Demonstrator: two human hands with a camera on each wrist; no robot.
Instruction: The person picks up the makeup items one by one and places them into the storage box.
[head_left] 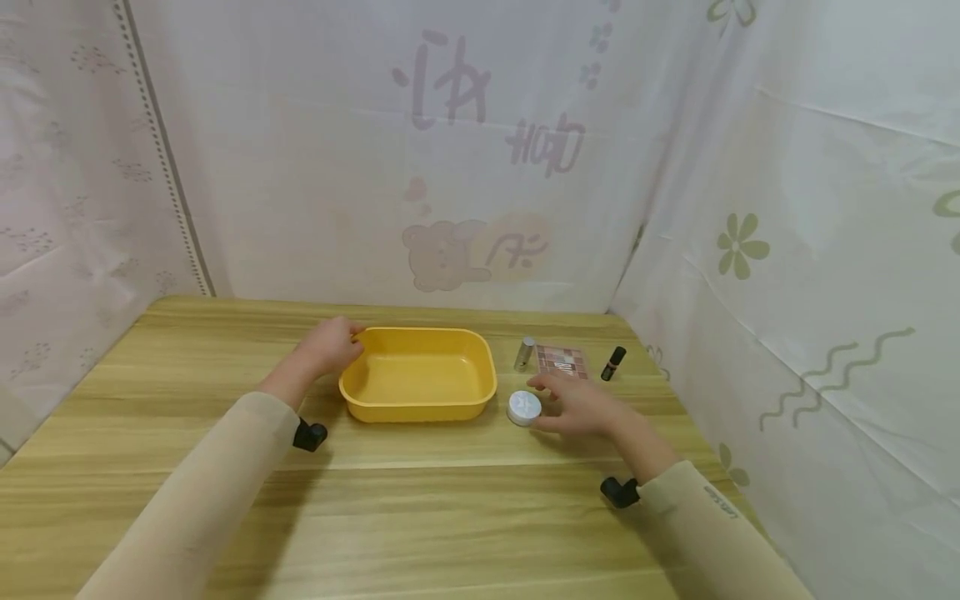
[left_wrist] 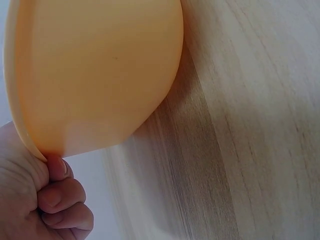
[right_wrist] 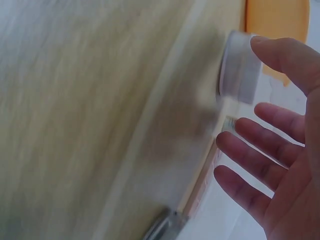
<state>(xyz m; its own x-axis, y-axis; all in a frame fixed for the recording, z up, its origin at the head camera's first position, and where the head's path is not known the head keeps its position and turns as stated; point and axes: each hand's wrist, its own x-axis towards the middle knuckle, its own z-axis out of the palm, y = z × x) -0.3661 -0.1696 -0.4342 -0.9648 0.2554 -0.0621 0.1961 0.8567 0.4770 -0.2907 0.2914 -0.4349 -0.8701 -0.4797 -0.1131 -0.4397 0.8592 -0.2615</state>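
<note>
My left hand [head_left: 330, 346] grips the left rim of a yellow plastic basin [head_left: 417, 412]. In the left wrist view, thumb and curled fingers pinch the wall of this basin [left_wrist: 95, 70] at its edge. Over to the right, my right hand [head_left: 581, 408] reaches toward a small round white jar [head_left: 523, 407] with its thumb and fingers spread. Seen from the right wrist, the thumb tip overlaps the edge of the jar [right_wrist: 241, 67]; whether it touches cannot be made out. The other fingers of that hand [right_wrist: 285, 145] are apart from the jar.
Behind the right hand lie a silver tube [head_left: 524, 354], a checked palette [head_left: 562, 362] and a dark lipstick-like tube [head_left: 613, 363]. All of it sits on a wood-grain table [head_left: 420, 517]. Patterned white cloth [head_left: 315, 167] hangs behind and at both sides.
</note>
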